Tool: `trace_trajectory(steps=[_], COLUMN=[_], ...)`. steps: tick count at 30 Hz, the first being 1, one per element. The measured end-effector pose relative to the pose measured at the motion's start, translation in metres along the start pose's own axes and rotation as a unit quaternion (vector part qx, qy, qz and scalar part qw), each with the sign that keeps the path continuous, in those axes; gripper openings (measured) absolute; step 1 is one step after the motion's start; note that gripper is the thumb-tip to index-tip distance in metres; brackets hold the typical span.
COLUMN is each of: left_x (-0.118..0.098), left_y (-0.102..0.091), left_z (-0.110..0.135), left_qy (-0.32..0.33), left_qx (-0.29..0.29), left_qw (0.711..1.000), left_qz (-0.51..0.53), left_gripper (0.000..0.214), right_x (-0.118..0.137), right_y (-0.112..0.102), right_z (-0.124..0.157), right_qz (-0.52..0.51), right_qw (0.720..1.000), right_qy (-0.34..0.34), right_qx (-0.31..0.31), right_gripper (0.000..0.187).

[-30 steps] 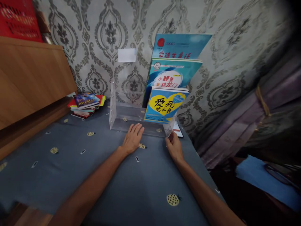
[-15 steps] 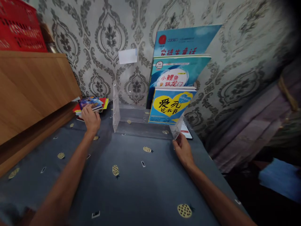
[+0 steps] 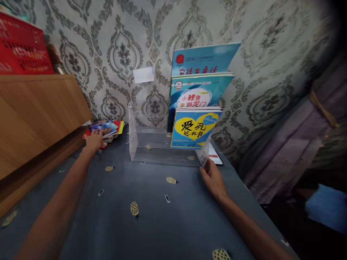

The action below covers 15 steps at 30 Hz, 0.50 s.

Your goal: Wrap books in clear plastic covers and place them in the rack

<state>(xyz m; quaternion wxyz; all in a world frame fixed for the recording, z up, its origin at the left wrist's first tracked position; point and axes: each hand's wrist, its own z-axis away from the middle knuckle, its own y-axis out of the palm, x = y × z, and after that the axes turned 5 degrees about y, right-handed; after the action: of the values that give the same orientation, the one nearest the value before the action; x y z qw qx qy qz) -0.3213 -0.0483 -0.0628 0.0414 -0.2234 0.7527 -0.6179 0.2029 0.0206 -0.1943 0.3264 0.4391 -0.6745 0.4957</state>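
At the far left, my left hand (image 3: 93, 141) reaches to a stack of books, fingers apart against the near edge of the dark blue-purple top book (image 3: 103, 127). Red and yellow covers (image 3: 120, 126) stick out beneath it. My right hand (image 3: 214, 177) grips the lower front right corner of a clear acrylic book rack (image 3: 162, 157); its fingertips are partly hidden there. Stepped in the rack's right half stand a blue book with a yellow heart (image 3: 195, 126), a teal book (image 3: 200, 88) behind it, and a taller blue book (image 3: 206, 57) at the back.
A patterned dark blue cloth (image 3: 151, 224) covers the table. A wooden cabinet (image 3: 38, 119) with a red basket (image 3: 24, 47) on top borders the left side. A phone-like device (image 3: 216, 158) lies behind my right hand. A curtain (image 3: 292, 151) hangs at the right, before papered walls.
My left hand has shifted left and toward me along the book stack, its fingers now at the top book's near edge. My right hand stays at the rack's corner. The view has tilted slightly.
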Motion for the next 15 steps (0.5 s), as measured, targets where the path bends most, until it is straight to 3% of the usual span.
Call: trace_trajectory(steps=[7,15], left_x=[0.005,-0.009], left_y=[-0.017,-0.017], left_z=[0.006,0.035], left_qy=[0.040,0.075], left_qx=[0.003,-0.009], left_qw=[0.998,0.994], left_qz=[-0.039,-0.085], left_gripper=[0.051,0.052], right_x=[0.005,0.006], right_y=[-0.001,-0.001], right_z=[0.001,0.000], right_qz=[0.019,0.016], right_qw=[1.000,1.000], right_qy=[-0.007,-0.025], right_qx=[-0.002,0.002], right_gripper=[0.055,0.053])
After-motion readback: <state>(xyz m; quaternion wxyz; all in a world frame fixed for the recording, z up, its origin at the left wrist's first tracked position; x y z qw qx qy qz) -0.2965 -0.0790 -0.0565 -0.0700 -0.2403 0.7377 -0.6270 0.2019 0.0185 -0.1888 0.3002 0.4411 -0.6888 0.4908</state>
